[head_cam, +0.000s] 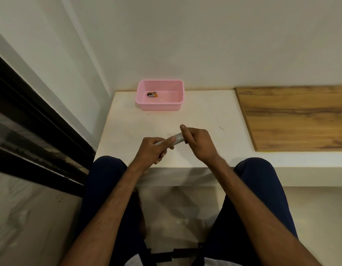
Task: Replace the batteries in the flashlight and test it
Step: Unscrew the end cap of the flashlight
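L hand [155,149] curls round the flashlight's [177,138] lower end, one digit laid along the barrel. R hand [198,143] grips the upper end, thumb up. Flashlight is held just over the table [204,116], axis approx 8 to 2 o'clock. Basket [158,106] sits at 12 from the hands, by the wall, w/ batteries [152,94] at its 9 o'clock end. Wood board [300,120] at 3.
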